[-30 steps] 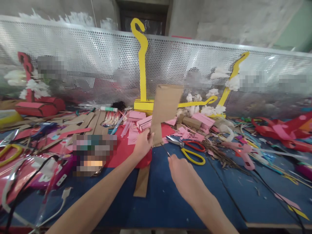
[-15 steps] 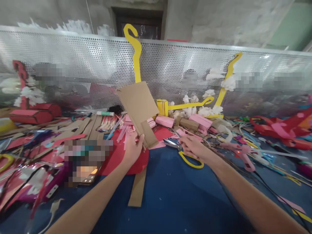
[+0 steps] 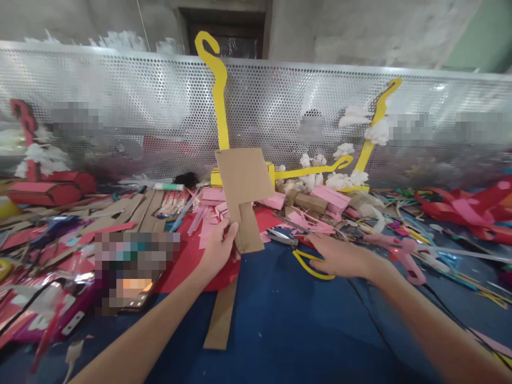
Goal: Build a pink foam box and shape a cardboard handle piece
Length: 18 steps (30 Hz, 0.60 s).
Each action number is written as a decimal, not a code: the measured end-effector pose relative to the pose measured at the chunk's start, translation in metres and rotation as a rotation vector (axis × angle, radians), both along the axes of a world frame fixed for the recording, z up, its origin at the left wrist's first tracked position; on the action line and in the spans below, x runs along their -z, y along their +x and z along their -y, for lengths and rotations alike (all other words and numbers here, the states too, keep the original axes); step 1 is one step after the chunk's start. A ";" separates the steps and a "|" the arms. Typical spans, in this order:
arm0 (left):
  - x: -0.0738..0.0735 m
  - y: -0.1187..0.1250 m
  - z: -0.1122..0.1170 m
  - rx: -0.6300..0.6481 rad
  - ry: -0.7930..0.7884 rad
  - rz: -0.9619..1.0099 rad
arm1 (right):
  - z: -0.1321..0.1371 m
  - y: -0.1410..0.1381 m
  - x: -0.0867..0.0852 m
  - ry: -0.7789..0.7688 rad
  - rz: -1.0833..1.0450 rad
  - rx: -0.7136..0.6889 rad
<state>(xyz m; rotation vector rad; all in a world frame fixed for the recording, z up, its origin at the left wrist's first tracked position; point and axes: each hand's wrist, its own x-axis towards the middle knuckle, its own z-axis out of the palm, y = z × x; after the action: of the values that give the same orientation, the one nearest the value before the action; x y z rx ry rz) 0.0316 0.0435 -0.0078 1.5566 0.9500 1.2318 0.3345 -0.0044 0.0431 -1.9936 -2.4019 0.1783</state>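
Note:
My left hand [image 3: 219, 246] pinches the lower end of a brown cardboard cutout [image 3: 246, 176], a broad square panel with a narrower strip below, held upright. My right hand [image 3: 340, 255] is low over yellow-handled scissors [image 3: 316, 273], thumb and forefinger apart around a small red handle part [image 3: 306, 242]. Whether the fingers touch it is unclear. The scissors' metal blades [image 3: 282, 236] point left. Under my left hand lies red sheet material [image 3: 192, 272], with a cardboard strip [image 3: 221, 317] sticking out toward me.
Behind the cutout stands a yellow hooked cardboard stem [image 3: 220, 101]; another [image 3: 366, 149] with white tufts is at right. A pink glue gun [image 3: 404, 250] with its cord lies right. Cardboard strips [image 3: 136, 210] and a phone-like device [image 3: 138, 301] are at left. A perforated metal panel [image 3: 264, 106] runs behind.
The cardboard cutout has turned more upright and shifted slightly right and down. My right hand has gone from a closed pinch to a lower, flatter pose over the scissors.

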 end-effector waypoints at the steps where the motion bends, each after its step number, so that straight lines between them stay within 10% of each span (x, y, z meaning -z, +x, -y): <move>1: -0.001 0.001 0.001 0.005 -0.013 0.016 | 0.003 0.000 0.005 -0.005 0.017 -0.007; 12: -0.022 -0.003 0.009 0.035 -0.109 0.209 | -0.002 0.014 0.003 0.070 0.016 -0.018; 18: -0.030 -0.006 0.008 0.056 -0.105 0.334 | 0.011 0.016 0.015 0.280 -0.439 0.080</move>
<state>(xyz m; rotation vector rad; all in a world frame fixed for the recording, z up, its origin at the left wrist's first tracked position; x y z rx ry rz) 0.0259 0.0355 0.0222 1.2382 0.7357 1.3289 0.3503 -0.0151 0.0283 -1.7092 -1.9535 0.2353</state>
